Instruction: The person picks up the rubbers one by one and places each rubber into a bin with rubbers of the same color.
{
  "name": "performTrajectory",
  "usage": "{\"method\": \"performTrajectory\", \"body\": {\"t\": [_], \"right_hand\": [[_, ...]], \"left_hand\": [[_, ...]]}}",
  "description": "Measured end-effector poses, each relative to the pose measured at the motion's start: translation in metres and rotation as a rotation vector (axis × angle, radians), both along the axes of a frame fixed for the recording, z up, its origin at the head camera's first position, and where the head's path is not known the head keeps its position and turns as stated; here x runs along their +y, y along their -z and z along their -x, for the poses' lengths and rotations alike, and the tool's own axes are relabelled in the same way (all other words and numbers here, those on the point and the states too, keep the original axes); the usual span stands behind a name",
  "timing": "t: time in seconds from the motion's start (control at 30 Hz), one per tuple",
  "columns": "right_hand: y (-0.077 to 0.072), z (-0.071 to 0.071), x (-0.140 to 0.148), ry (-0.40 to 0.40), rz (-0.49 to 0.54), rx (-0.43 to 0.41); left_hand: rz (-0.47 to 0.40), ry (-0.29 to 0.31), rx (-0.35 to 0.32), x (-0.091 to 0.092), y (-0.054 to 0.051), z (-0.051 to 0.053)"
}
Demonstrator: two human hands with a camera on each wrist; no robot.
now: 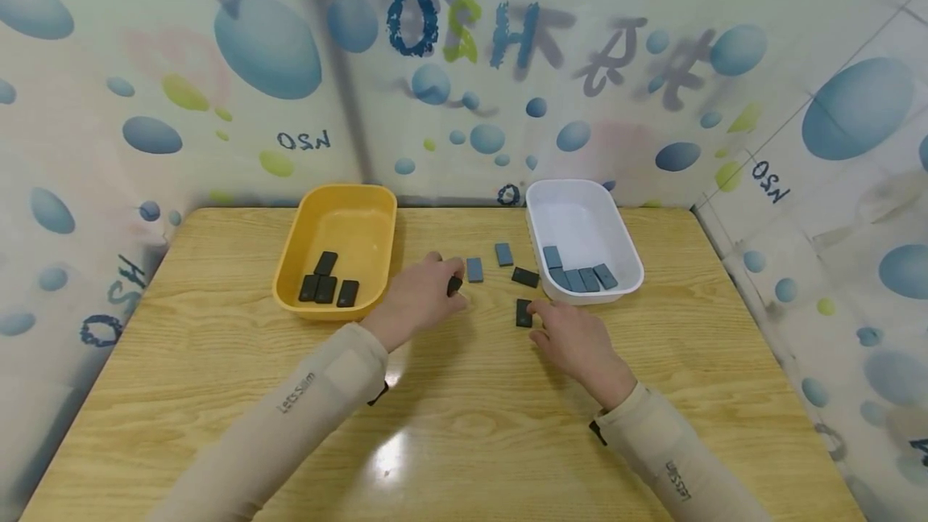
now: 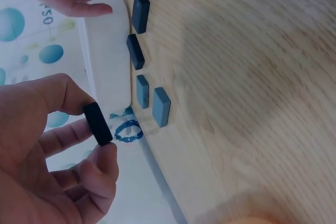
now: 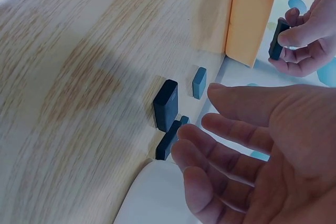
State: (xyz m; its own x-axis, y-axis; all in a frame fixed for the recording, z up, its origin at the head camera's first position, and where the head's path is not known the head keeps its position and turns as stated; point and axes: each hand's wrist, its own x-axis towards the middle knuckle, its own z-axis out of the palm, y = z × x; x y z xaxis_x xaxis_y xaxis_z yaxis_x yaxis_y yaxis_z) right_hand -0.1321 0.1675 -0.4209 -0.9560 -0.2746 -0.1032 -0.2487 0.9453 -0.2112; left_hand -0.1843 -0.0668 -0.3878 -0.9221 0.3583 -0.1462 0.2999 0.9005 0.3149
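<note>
— From the head, what have you got?
— My left hand (image 1: 424,294) pinches a black block (image 1: 454,286) between the yellow tray (image 1: 355,224), where four black ones lie, and a blue block (image 1: 474,270). My right hand (image 1: 578,341) is loosely open and empty beside a second black block (image 1: 522,312); I can't tell if they touch.
— Crowded there?
— The white tray (image 1: 580,220), with blue blocks in it, stands just beside a third black block (image 1: 525,277).
— Left wrist?
— My fingertips grip their block above the table (image 2: 236,103); the loose ones lie in a rough row.
— Right wrist?
— My relaxed fingers cover part of the white tray. The third black block hides most of another blue block (image 3: 185,119).
</note>
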Motion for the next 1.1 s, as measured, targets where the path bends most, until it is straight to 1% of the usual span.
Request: {"method": "performTrajectory", "body": {"t": [0.17,0.3,0.47,0.57,0.77,0.97,1.1], "right_hand": [[-0.001,0.000,-0.001,0.006,-0.005,-0.017],[-0.001,0.001,-0.002,0.012,-0.019,-0.036],[-0.001,0.001,-0.003,0.012,-0.020,-0.045],[-0.002,0.000,-0.003,0.010,-0.018,-0.039],[-0.002,0.000,-0.003,0.007,-0.017,-0.033],[-0.002,0.000,-0.003,0.002,-0.022,-0.025],[-0.002,0.000,-0.003,0.005,-0.028,-0.029]], "left_hand": [[-0.020,-0.013,0.021,-0.009,0.002,0.000],[-0.034,-0.023,0.032,-0.017,0.001,-0.001],[-0.046,-0.049,0.033,-0.029,-0.005,-0.001],[-0.032,-0.067,0.049,-0.038,-0.010,0.001],[-0.008,-0.104,0.092,-0.058,-0.017,0.011],[0.019,-0.160,0.068,-0.080,-0.022,0.023],[0.020,-0.184,0.061,-0.095,-0.019,0.031]]}}
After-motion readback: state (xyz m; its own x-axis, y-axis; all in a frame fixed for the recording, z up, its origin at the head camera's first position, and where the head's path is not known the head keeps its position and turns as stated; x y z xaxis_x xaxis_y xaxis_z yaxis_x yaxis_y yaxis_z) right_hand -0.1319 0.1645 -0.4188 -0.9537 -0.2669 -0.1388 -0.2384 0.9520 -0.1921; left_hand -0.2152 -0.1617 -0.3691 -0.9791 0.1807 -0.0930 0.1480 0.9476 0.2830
